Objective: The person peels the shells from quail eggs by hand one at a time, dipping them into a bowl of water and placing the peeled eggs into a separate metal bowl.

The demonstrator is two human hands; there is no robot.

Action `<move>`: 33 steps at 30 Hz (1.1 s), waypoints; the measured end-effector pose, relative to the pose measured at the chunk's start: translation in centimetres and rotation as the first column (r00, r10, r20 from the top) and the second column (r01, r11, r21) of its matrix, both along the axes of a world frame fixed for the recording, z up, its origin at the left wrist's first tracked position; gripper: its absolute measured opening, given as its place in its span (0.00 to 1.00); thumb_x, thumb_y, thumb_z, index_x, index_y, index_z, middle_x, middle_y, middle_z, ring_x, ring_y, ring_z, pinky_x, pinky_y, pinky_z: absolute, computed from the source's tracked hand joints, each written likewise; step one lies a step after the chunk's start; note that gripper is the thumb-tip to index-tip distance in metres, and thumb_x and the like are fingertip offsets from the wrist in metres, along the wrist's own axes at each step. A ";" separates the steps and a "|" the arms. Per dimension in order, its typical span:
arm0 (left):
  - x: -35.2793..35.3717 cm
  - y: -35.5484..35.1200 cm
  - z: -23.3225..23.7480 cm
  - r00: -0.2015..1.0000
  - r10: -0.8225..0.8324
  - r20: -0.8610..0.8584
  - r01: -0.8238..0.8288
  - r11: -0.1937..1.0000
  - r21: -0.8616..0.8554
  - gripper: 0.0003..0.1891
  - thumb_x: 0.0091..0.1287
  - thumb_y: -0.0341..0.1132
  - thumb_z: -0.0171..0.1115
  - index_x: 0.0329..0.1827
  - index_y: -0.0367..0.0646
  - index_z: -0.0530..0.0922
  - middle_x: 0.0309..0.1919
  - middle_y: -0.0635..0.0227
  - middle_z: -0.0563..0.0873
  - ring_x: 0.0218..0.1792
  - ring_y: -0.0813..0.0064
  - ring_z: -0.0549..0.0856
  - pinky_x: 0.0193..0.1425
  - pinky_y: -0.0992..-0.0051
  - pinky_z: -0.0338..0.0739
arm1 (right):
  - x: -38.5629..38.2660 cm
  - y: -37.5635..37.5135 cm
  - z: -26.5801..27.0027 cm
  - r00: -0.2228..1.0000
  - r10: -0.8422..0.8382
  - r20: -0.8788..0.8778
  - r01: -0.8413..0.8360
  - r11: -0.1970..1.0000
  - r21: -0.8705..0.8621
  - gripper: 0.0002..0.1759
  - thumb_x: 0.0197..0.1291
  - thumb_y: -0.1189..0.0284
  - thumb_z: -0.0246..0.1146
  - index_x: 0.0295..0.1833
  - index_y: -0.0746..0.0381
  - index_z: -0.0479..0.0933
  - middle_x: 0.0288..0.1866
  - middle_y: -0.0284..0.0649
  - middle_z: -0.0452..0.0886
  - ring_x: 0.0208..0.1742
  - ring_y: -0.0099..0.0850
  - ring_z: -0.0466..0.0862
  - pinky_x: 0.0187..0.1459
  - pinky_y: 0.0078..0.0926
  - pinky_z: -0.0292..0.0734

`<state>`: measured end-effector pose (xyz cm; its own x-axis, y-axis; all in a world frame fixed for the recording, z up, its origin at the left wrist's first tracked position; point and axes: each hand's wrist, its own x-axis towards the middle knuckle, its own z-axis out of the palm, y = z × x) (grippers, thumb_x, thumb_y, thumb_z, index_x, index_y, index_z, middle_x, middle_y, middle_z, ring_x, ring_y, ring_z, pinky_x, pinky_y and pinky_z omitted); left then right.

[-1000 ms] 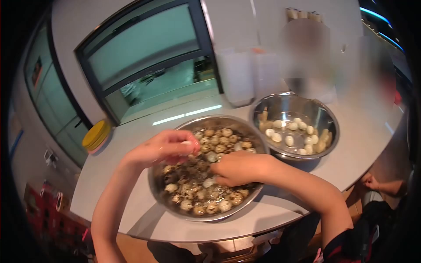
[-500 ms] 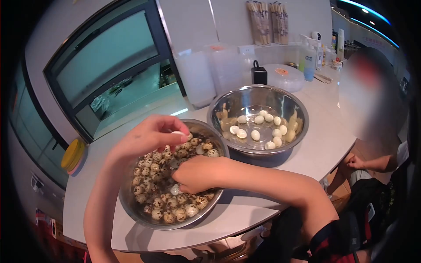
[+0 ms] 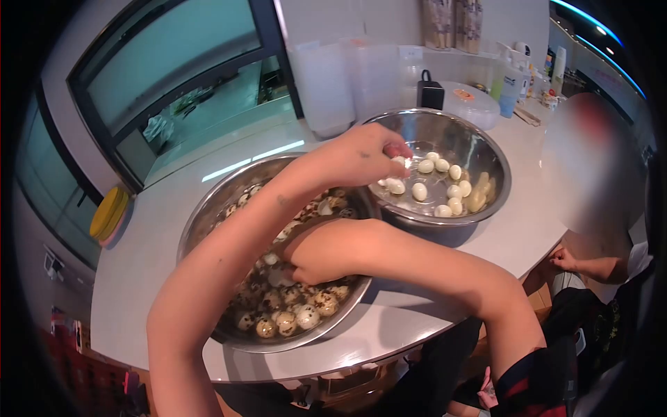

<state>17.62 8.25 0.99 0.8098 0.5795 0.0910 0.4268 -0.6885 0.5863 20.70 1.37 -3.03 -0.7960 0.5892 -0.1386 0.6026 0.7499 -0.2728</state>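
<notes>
My left hand (image 3: 368,154) is over the near left side of a steel bowl (image 3: 501,182). Its fingers are closed around a peeled quail egg (image 3: 401,162). Several white peeled eggs (image 3: 419,192) lie in that bowl, with pale yellowish pieces (image 3: 478,197) along its right wall. My right hand (image 3: 316,251) reaches into a second steel bowl (image 3: 201,233) of speckled quail eggs (image 3: 286,322) in water. Its fingers are curled down beside a whitish piece (image 3: 280,276); what they hold is hidden. My left forearm crosses above this bowl and covers part of it.
Behind the bowls stand translucent plastic containers (image 3: 321,87), a black box with a loop (image 3: 430,93) and a round clear lidded container (image 3: 471,105). Bottles (image 3: 511,94) line the back right. Yellow round items (image 3: 110,215) lean at the left edge. Another person's hand (image 3: 564,260) shows at right.
My left hand has moved right with the peeled egg, from above the speckled eggs to the other bowl. My right hand stays in the egg water. The camera view has shifted slightly.
</notes>
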 end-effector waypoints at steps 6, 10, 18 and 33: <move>-7.8 -4.7 3.5 0.976 0.180 0.124 -0.169 0.981 -0.094 0.11 0.57 0.37 0.60 0.38 0.40 0.79 0.24 0.72 0.80 0.25 0.86 0.74 0.27 0.84 0.67 | 0.4 -0.1 0.4 1.000 0.000 -0.004 0.000 1.000 0.013 0.17 0.57 0.64 0.54 0.47 0.63 0.72 0.35 0.51 0.79 0.40 0.44 0.80 0.44 0.40 0.73; -14.3 -4.4 0.4 0.958 0.287 -0.027 -0.288 0.951 -0.116 0.06 0.58 0.34 0.58 0.31 0.40 0.79 0.23 0.70 0.80 0.24 0.82 0.75 0.28 0.81 0.68 | 0.1 0.3 0.6 1.000 0.000 0.010 0.001 1.000 -0.022 0.15 0.56 0.66 0.55 0.46 0.64 0.71 0.29 0.50 0.79 0.36 0.45 0.80 0.39 0.41 0.73; -17.7 -6.1 -2.3 0.964 0.216 -0.157 -0.212 0.976 0.039 0.07 0.53 0.32 0.59 0.32 0.38 0.79 0.24 0.58 0.81 0.28 0.61 0.80 0.36 0.68 0.72 | 0.1 0.3 -0.2 0.990 0.062 -0.128 -0.049 0.994 0.097 0.11 0.51 0.76 0.53 0.42 0.65 0.73 0.31 0.48 0.77 0.36 0.46 0.79 0.38 0.42 0.73; -18.5 -6.3 -4.0 0.937 0.329 -0.117 -0.264 0.887 0.379 0.15 0.53 0.28 0.60 0.45 0.41 0.78 0.45 0.62 0.72 0.45 0.60 0.76 0.49 0.65 0.72 | -0.1 -0.1 0.6 0.996 0.026 -0.085 -0.019 0.997 0.074 0.08 0.53 0.73 0.52 0.36 0.66 0.71 0.26 0.49 0.76 0.31 0.46 0.79 0.35 0.43 0.73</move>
<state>-0.91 1.94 -3.03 0.6269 0.7507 0.2084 0.7154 -0.6606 0.2278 20.63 1.29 -2.40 -0.8164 0.5769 -0.0260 0.5618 0.7830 -0.2669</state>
